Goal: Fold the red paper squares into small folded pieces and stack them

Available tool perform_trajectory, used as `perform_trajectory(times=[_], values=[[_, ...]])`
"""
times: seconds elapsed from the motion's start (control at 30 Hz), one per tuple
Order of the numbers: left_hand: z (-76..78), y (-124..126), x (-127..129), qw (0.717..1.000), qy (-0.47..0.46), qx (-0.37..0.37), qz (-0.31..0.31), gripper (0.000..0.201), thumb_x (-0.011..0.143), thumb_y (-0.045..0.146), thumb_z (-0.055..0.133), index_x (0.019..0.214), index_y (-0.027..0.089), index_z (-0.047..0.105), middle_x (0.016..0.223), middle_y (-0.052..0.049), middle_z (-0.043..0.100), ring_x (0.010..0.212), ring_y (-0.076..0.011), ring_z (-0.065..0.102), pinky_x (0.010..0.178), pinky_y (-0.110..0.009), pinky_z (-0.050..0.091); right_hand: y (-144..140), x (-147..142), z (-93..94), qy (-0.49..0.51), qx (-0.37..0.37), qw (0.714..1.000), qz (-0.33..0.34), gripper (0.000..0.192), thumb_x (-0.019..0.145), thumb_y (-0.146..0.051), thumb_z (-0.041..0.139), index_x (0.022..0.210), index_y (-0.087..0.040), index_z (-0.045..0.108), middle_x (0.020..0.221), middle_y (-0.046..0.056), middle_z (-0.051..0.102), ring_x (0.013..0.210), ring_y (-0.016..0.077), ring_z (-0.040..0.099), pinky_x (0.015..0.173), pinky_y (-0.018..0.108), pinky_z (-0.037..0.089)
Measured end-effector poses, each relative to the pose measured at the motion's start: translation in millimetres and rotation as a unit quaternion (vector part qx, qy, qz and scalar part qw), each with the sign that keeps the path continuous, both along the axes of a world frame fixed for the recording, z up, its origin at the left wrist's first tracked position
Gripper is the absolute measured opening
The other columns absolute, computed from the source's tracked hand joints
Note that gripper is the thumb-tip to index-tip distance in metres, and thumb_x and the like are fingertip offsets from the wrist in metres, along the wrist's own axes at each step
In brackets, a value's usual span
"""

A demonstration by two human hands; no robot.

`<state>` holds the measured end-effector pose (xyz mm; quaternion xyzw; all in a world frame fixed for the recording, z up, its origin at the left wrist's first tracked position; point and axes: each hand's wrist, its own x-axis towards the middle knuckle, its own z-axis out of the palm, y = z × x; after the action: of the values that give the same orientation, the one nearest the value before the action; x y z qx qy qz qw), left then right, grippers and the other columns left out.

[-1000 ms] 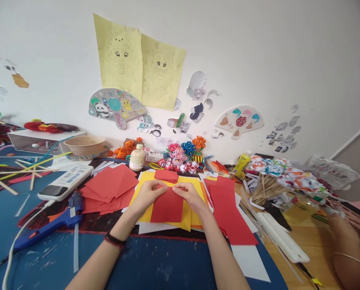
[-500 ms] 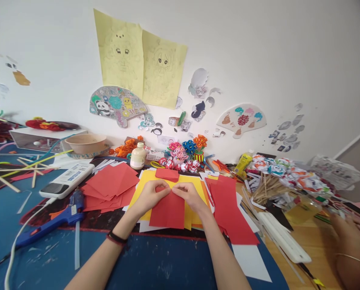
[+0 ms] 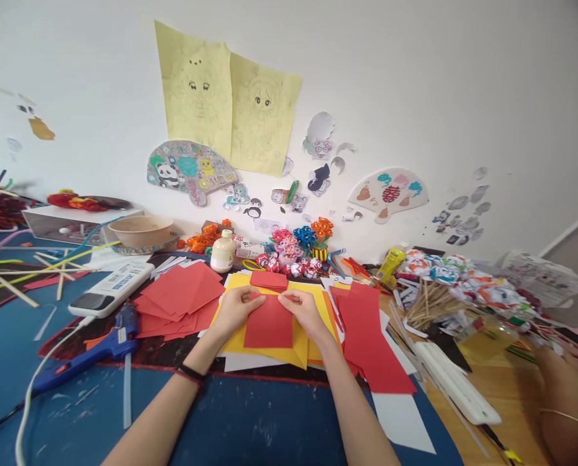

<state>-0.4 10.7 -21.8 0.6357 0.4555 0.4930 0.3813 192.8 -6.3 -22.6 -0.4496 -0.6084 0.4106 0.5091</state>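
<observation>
Evidently both hands pinch the far edge of a red paper rectangle [image 3: 269, 321], left hand [image 3: 235, 309] at 10 o'clock, right hand [image 3: 304, 310] at 2, each grip pressed together as if creasing. It lies flat on yellow sheets [image 3: 296, 349] mid-bench, which back the fold.
</observation>
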Motion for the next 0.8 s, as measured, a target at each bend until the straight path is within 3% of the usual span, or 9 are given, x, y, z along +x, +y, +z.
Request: perform_trajectory(times=[0.1,0.23,0.33,0.5,0.57,0.63,0.7,0.8], values=[[-13.0,8,-3,1.000,0.003,-0.024,0.003,0.036,0.071,0.049,0.065,0.076,0.014,0.071,0.070,-0.005,0.071,0.063,-0.0187,0.063,0.055,-0.024,0.042,4,3,-10.9,0.020,-0.053,0.998,0.020,0.040,0.067,-0.051,0.073,0.079,-0.013,0.072,0.078,0.008,0.071,0.072,0.0225,0.063,0.063,0.031,0.047],[-22.7,15,-6,0.999,-0.028,-0.025,0.039,0.036,0.072,0.048,0.065,0.078,0.013,0.071,0.077,-0.008,0.073,0.070,-0.0211,0.065,0.060,-0.026,0.046,8,5,-17.9,0.052,-0.067,0.996,-0.008,0.045,0.064,-0.055,0.073,0.076,-0.012,0.072,0.075,0.010,0.071,0.070,0.0232,0.063,0.059,0.030,0.047],[-23.4,17,-6,0.996,-0.083,-0.025,0.028,0.038,0.072,0.049,0.065,0.082,0.013,0.071,0.083,-0.010,0.074,0.078,-0.0231,0.067,0.066,-0.028,0.049,7,5,-16.4,0.083,-0.065,0.994,-0.017,0.045,0.067,-0.053,0.073,0.084,-0.012,0.072,0.081,0.011,0.072,0.073,0.0240,0.065,0.061,0.031,0.049],[-17.1,14,-3,0.989,-0.145,-0.006,-0.011,0.038,0.074,0.048,0.065,0.091,0.014,0.068,0.092,-0.009,0.072,0.085,-0.0216,0.065,0.074,-0.028,0.049,6,2,-12.6,0.122,-0.069,0.990,0.036,0.044,0.064,-0.045,0.078,0.095,-0.014,0.071,0.093,0.012,0.072,0.085,0.0262,0.067,0.076,0.036,0.051],[-15.4,13,-2,0.989,-0.133,-0.012,-0.055,0.038,0.074,0.047,0.065,0.094,0.015,0.067,0.089,-0.006,0.071,0.080,-0.0191,0.064,0.069,-0.026,0.048,8,2,-14.0,0.129,-0.055,0.990,0.018,0.043,0.064,-0.044,0.078,0.093,-0.013,0.072,0.088,0.010,0.072,0.080,0.0250,0.066,0.075,0.037,0.051],[-15.5,13,-2,0.993,-0.089,-0.005,-0.074,0.034,0.075,0.048,0.064,0.082,0.015,0.066,0.074,-0.002,0.067,0.067,-0.0150,0.060,0.060,-0.023,0.044,11,4,-16.9,0.124,-0.031,0.992,-0.015,0.040,0.064,-0.045,0.077,0.088,-0.014,0.071,0.081,0.008,0.071,0.072,0.0221,0.064,0.070,0.034,0.050],[-17.1,14,-3,0.998,-0.051,0.014,-0.045,0.036,0.076,0.048,0.062,0.067,0.014,0.062,0.061,0.002,0.060,0.057,-0.0115,0.052,0.054,-0.021,0.037,13,6,-20.2,0.097,-0.010,0.994,-0.040,0.035,0.066,-0.047,0.075,0.077,-0.014,0.070,0.070,0.005,0.067,0.063,0.0188,0.060,0.061,0.030,0.047],[-20.6,15,-5,0.998,-0.055,0.026,0.002,0.036,0.078,0.048,0.060,0.067,0.014,0.062,0.060,0.002,0.058,0.057,-0.0112,0.050,0.054,-0.021,0.035,15,9,-23.9,0.047,0.008,0.997,-0.060,0.038,0.069,-0.051,0.070,0.059,-0.015,0.062,0.056,0.000,0.057,0.051,0.0136,0.050,0.050,0.025,0.037]])
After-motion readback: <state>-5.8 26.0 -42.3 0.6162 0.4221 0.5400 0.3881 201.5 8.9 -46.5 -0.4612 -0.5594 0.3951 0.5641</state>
